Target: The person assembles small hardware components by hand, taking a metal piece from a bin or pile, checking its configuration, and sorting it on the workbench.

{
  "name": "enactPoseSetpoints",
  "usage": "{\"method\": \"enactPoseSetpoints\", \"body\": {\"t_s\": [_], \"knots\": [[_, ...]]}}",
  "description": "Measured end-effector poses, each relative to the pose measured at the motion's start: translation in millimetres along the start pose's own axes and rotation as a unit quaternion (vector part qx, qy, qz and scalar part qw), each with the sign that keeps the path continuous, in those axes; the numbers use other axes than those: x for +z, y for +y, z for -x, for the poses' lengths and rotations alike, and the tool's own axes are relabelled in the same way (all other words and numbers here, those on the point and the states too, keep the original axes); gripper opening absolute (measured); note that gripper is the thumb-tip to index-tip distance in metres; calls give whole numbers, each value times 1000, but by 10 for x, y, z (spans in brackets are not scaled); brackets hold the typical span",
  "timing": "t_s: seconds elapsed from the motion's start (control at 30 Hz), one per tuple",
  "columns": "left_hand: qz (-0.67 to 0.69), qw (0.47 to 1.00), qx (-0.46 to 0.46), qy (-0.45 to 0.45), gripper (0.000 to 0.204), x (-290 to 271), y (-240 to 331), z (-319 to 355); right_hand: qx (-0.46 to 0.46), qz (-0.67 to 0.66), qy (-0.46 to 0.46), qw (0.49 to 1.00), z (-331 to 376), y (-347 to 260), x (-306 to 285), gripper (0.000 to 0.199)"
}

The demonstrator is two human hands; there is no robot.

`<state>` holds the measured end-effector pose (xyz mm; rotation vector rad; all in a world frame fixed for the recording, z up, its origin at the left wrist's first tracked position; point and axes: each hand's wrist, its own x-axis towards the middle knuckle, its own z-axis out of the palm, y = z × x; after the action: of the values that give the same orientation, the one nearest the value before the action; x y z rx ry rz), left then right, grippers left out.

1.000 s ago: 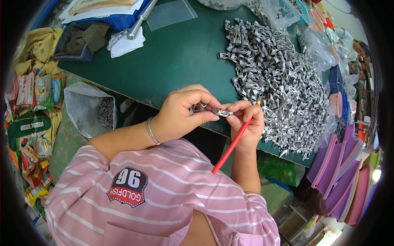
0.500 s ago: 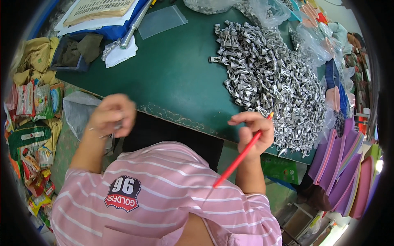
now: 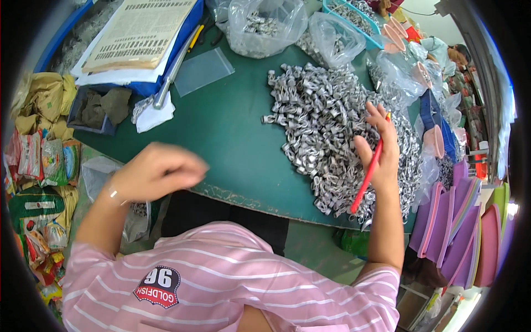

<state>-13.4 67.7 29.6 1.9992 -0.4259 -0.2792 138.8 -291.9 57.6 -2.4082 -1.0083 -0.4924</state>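
Note:
My right hand is over a large heap of small silvery metal loop-shaped parts, its fingers stretched out and the thumb apart. Tucked in that hand is a slim red pencil-like stick, its yellow tip rising past the fingers and its other end slanting down over the heap. My left hand hovers at the near edge of the green table. Motion smears its fingertips, so whether it holds anything is hidden.
Clear bags of metal parts and a turquoise basket line the far side. At far left are a blue tray with papers, a metal tool and a small bin. Purple foam-like panels stand right; a plastic bag hangs left.
My right hand has moved forward and right over the heap, carrying the red stick. My left hand has swung right toward the table edge. The view has shifted, showing more of the table's far side.

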Motion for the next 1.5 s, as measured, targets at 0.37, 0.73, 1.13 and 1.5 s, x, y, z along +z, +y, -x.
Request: {"method": "enactPoseSetpoints", "body": {"t_s": [0.37, 0.73, 1.13, 1.5], "knots": [[-151, 957, 202, -145, 45, 209, -90, -3539, 3, 78, -113, 991, -477, 294, 94, 82], [-188, 921, 315, -128, 44, 156, -362, -3299, -11, -70, -58, 996, -509, 287, 240, 60], [-162, 972, 171, -16, 48, -148, -491, -2143, -163, -169, -34, 971, -607, 8, 690, 51], [-169, 971, 86, 147, 25, -150, -607, -1183, -252, -279, -67, 924, -888, -234, 1133, 47]]}}
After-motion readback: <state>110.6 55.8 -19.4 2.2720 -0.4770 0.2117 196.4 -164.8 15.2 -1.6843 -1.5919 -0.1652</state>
